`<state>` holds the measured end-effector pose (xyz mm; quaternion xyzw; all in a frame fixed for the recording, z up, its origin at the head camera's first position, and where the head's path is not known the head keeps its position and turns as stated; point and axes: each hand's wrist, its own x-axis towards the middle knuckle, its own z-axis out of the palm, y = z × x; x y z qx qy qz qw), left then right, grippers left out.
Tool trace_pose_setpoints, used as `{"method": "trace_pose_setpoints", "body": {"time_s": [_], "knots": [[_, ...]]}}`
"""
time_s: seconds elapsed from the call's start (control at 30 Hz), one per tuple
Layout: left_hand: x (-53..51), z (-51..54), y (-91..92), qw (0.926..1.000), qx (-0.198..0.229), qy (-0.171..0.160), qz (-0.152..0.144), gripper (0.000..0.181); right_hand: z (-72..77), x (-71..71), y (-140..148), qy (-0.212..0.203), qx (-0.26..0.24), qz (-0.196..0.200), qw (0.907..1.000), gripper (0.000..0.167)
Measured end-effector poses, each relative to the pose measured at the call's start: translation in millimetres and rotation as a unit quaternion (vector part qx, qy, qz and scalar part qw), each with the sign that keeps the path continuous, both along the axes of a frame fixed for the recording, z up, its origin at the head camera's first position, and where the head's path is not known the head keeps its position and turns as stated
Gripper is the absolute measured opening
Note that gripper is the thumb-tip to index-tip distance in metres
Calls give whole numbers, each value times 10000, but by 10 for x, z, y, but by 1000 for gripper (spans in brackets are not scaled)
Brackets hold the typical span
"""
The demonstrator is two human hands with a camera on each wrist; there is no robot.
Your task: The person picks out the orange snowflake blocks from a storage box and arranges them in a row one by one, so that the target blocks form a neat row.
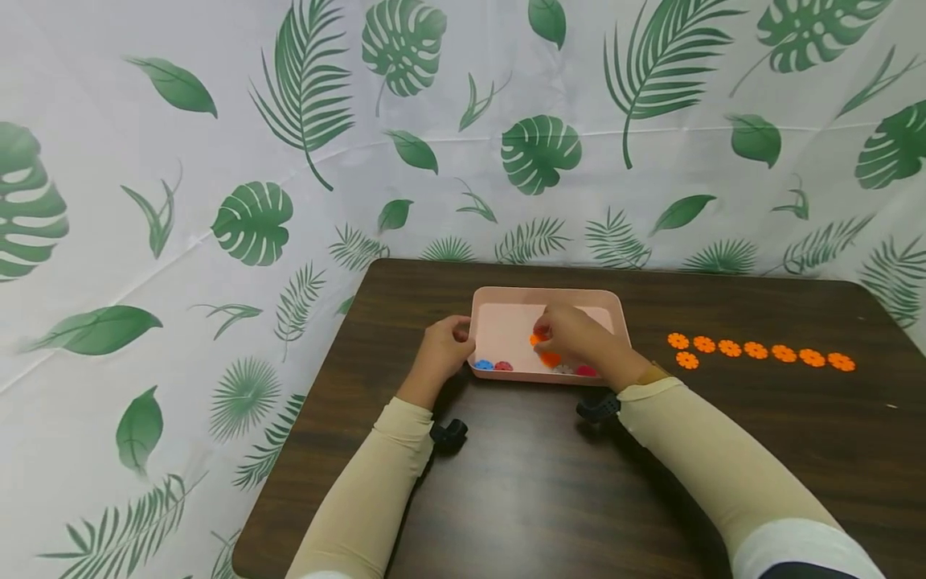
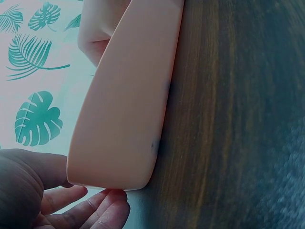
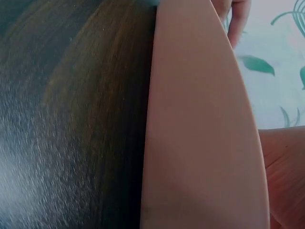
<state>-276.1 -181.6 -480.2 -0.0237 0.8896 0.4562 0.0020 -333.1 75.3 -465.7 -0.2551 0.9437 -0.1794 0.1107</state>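
Note:
A shallow pink tray (image 1: 506, 326) lies on the dark wooden table. My left hand (image 1: 443, 351) holds its left end; in the left wrist view the thumb lies by the rim and the fingers (image 2: 112, 210) touch the end wall. Inside the tray, the fingers of my right hand (image 1: 575, 334) are curled at an orange notched disc (image 1: 537, 339), which they appear to pinch. Below it lies more orange (image 1: 551, 359), partly hidden by that hand. A blue disc (image 1: 483, 365), a red disc (image 1: 503, 366), a greyish disc (image 1: 562, 369) and a pinkish-red disc (image 1: 586, 371) lie along the near wall.
Right of the tray, several orange discs (image 1: 755, 351) form a row on the table (image 1: 521, 482), with one more orange disc (image 1: 687, 360) just below its left end. A white leaf-printed cloth (image 1: 448, 161) hangs behind the table.

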Motion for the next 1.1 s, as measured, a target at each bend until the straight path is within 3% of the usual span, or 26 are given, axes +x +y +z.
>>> {"method": "trace_pose_setpoints", "body": {"time_s": [0.23,0.73,0.9,1.1], "knots": [[-17,4,37,10000,-56,9,-32,43,8,35,32,223,289,79,9993,27],[5,42,-10,9999,3,-107,67,45,-25,9,14,747,309,305,9963,27],[-7,53,-13,9999,-17,-127,5,45,70,-22,70,711,-149,-15,9974,29],[-35,75,-24,9999,-17,-131,-37,45,361,-25,311,1159,-553,49,9917,28]]}}
